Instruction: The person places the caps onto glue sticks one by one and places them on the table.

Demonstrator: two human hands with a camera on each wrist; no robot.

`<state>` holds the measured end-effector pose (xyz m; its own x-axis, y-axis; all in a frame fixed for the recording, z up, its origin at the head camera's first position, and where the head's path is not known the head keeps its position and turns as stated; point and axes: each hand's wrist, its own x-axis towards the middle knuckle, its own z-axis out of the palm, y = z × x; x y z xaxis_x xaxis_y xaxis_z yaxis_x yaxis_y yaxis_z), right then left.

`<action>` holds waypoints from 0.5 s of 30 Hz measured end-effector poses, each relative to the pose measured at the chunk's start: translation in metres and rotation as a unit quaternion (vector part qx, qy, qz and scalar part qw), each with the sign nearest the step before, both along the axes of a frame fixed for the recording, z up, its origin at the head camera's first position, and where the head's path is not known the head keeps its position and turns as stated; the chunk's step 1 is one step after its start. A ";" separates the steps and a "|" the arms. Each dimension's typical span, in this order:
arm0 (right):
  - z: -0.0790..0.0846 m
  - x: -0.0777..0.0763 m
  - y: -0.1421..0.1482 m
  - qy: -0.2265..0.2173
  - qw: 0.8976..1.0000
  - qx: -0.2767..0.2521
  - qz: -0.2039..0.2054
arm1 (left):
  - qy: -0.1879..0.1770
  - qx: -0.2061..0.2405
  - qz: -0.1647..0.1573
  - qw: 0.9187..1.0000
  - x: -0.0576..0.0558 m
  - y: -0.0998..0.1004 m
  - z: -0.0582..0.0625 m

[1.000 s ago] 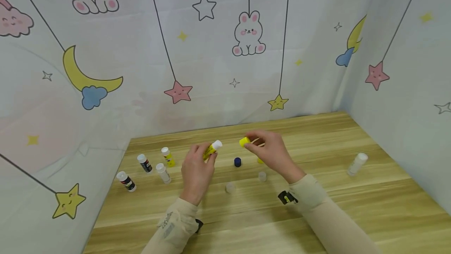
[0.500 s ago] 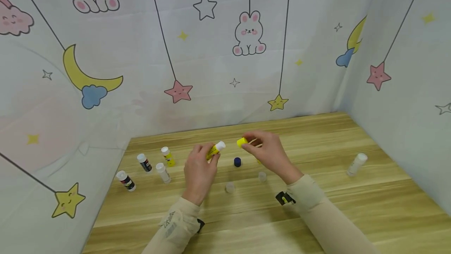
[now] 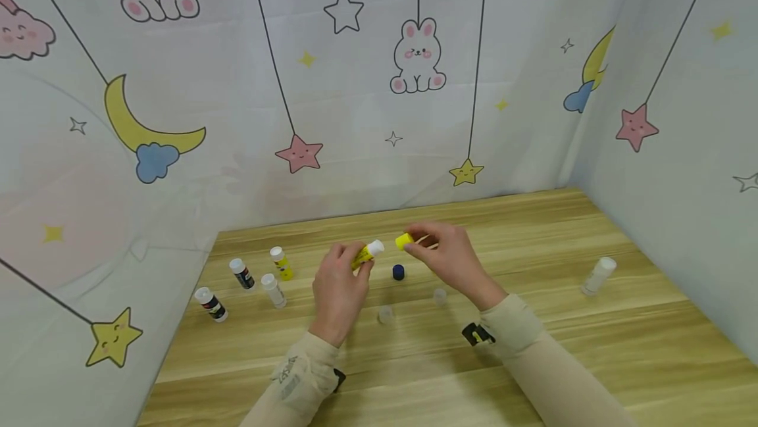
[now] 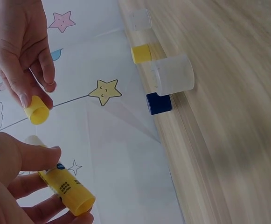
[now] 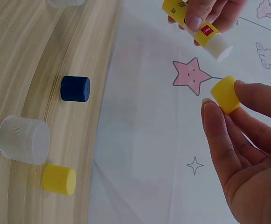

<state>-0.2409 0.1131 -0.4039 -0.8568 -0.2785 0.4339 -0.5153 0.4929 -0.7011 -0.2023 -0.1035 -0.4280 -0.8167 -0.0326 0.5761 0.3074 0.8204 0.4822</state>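
Yellow cap (image 3: 404,241), pinched in the right hand (image 3: 445,252), is now closer to the glue stick (image 3: 368,252) gripped in the left hand (image 3: 340,287). Gap narrower, toward the stick's three o'clock; stick uncapped.

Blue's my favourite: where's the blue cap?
In the head view, the blue cap is on the table, right of the left hand and below the held yellow cap.

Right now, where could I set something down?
On the striped wooden table, there's room between the right hand and the whitish plastic tube, and between the beige sleeves. It's crowded left of the left hand, with four white-topped plastic tubes, and below the hands, with blue, yellow and clear caps.
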 end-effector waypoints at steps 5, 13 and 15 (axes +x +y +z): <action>-0.001 0.000 -0.002 0.002 1.000 -0.003 0.003 | 0.001 -0.004 -0.003 1.000 0.001 0.001 0.000; 0.001 0.001 -0.004 -0.011 1.000 -0.002 0.005 | -0.003 -0.013 -0.005 1.000 0.002 0.003 -0.001; 0.000 0.001 -0.004 -0.013 1.000 -0.002 0.004 | -0.001 -0.015 -0.007 1.000 0.003 0.003 -0.001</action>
<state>-0.2401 0.1090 -0.4036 -0.8658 -0.2844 0.4116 -0.5003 0.4861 -0.7165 -0.1997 -0.1004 -0.4290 -0.8186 -0.0033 0.5743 0.3178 0.8303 0.4578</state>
